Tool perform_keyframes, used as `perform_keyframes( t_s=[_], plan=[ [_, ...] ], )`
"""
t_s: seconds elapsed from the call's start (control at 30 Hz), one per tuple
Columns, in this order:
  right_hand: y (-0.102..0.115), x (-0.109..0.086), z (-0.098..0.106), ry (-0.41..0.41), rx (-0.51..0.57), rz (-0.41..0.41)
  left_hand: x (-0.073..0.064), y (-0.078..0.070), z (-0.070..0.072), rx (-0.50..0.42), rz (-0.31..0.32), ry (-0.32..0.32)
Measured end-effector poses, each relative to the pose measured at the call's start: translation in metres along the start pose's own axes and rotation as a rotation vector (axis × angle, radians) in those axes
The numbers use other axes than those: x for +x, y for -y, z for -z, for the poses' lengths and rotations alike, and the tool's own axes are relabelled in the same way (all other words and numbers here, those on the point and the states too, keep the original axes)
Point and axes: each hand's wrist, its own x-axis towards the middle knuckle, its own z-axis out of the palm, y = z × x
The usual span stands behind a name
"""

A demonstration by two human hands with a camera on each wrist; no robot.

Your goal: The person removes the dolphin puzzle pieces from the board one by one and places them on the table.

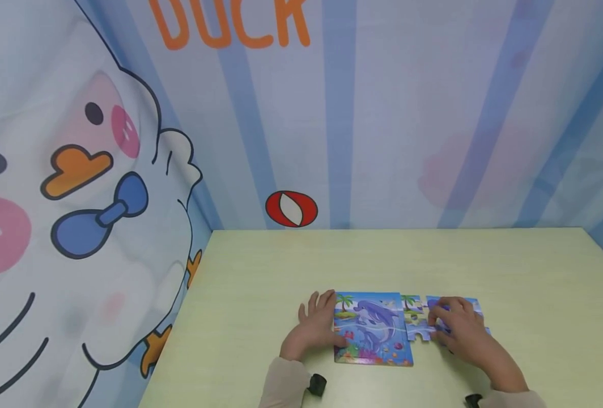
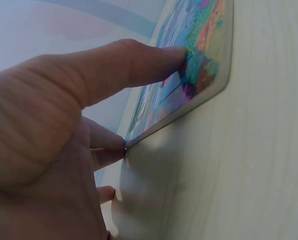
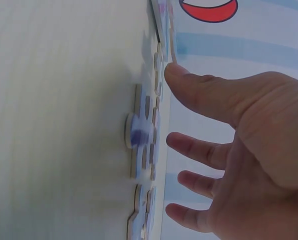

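Note:
A dolphin picture board [image 1: 375, 328] lies on the table with my left hand [image 1: 314, 328] at its left side. The left thumb [image 2: 154, 62] rests on the printed face, while the other fingers stretch along the edge, fingertips right at the far corner. Immediately right of the board are several jigsaw pieces [image 1: 417, 328] with matching blue and purple print. Over them hovers my right hand [image 1: 462, 331], hiding some of them. In the right wrist view, its fingers [image 3: 199, 150] are spread with nothing between them, and the pieces [image 3: 139, 132] show edge-on beyond the fingertips.
The pale wooden table [image 1: 260, 266] stretches out around the board. A striped cloth backdrop [image 1: 383, 113] rises at the table's far edge, and a cloth with a large duck print [image 1: 143, 272] hangs along the left side.

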Motion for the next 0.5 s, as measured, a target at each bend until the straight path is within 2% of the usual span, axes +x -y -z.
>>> perform_keyframes(
  t_s=[0.5],
  plan=[
    [-0.0048, 0.0005, -0.0059, 0.025, 0.014, -0.03, 0.0007, 0.0008, -0.0003, -0.004, -0.001, 0.009]
  ],
)
